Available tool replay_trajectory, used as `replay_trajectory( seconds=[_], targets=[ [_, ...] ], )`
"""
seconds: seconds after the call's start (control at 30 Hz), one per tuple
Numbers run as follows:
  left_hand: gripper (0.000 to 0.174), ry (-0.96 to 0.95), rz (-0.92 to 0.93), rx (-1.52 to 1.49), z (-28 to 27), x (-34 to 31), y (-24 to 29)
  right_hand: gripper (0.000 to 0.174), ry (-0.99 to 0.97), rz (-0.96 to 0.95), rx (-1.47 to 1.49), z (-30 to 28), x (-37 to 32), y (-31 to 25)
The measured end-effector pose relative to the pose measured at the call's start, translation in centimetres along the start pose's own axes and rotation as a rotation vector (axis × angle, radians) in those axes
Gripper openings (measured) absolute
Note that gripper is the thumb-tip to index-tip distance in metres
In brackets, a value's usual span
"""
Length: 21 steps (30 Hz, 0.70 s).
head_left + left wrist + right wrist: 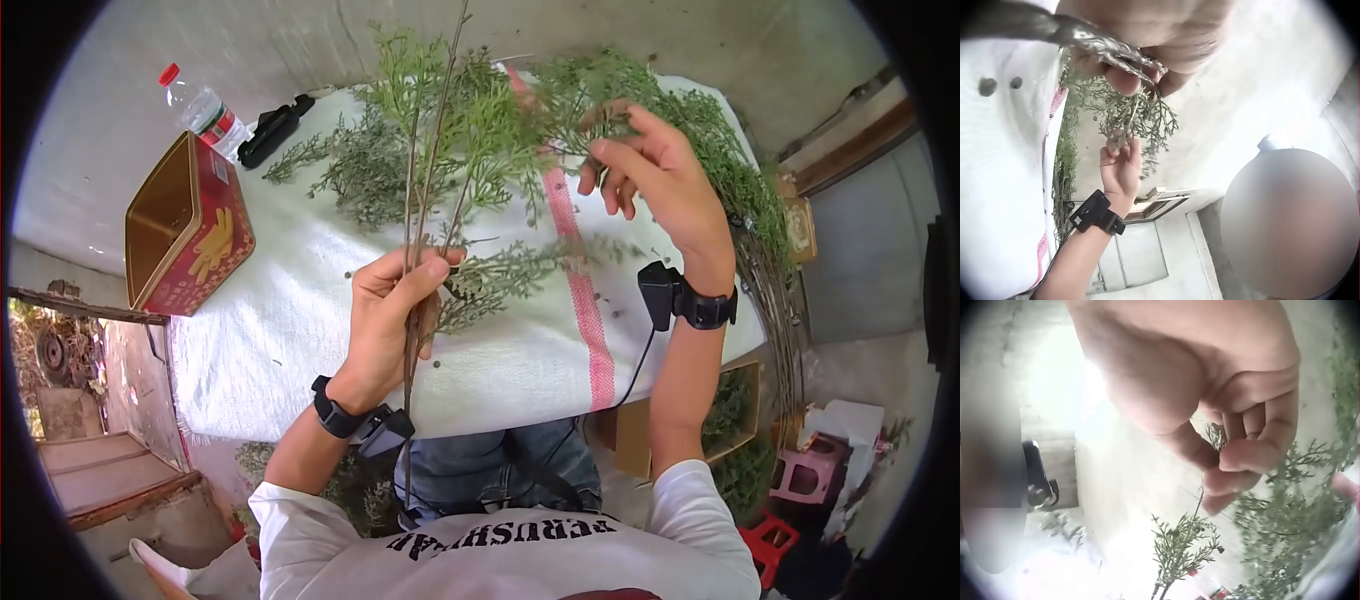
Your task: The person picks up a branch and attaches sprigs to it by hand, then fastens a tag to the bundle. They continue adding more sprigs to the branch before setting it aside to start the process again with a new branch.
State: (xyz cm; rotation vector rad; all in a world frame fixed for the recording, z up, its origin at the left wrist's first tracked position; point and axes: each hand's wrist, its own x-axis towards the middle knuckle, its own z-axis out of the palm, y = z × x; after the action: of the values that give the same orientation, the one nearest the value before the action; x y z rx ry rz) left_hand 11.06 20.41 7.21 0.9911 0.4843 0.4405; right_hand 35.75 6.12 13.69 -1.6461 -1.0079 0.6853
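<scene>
My left hand (392, 300) grips several thin brown stems of leafy conifer branches (428, 160), thumb laid across them, over the middle of the table. The stems rise well above the fist, and one runs down toward the lap. My right hand (665, 180) is raised to the right, its fingertips at feathery green foliage. In the right wrist view, the thumb and fingers of that hand (1229, 425) pinch a thin conifer sprig (1182, 547) bearing small round cones. The left wrist view shows the stems (1104, 47) passing through the left hand (1166, 31).
A white woven sheet (270, 350) with a pink stripe covers the table. Cut greenery (710, 140) lies along its back and right. At the left stand a red tin box (210, 240), a water bottle (205, 110) and a black object (272, 132). Stools (805, 470) stand at lower right.
</scene>
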Motion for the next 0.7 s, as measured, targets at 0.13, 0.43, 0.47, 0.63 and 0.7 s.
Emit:
replay_trajectory(
  seconds=[0.13, 0.43, 0.47, 0.63, 0.7],
  targets=[
    [0.012, -0.051, -0.016, 0.002, 0.1, -0.2, -0.1, 0.034, -0.017, -0.084, 0.227, -1.4, -0.2, 0.0],
    [0.011, -0.239, -0.193, -0.108, 0.5, -0.9, 0.0, 0.035, -0.047, -0.193, 0.534, 2.1, 1.4, 1.6],
    [0.011, -0.235, -0.193, -0.112, 0.3, -0.8, 0.0, 0.035, -0.051, -0.19, 0.534, 2.3, 1.5, 1.7],
    [0.011, -0.27, -0.13, -0.025, -0.4, 0.1, -0.9, 0.033, 0.194, -0.443, 0.696, 1.9, 1.3, 1.4],
    [0.01, -0.18, -0.183, 0.092, -0.3, 0.3, -0.6, 0.031, 0.282, -0.52, 0.725, 1.5, 0.8, 0.5]
  ],
)
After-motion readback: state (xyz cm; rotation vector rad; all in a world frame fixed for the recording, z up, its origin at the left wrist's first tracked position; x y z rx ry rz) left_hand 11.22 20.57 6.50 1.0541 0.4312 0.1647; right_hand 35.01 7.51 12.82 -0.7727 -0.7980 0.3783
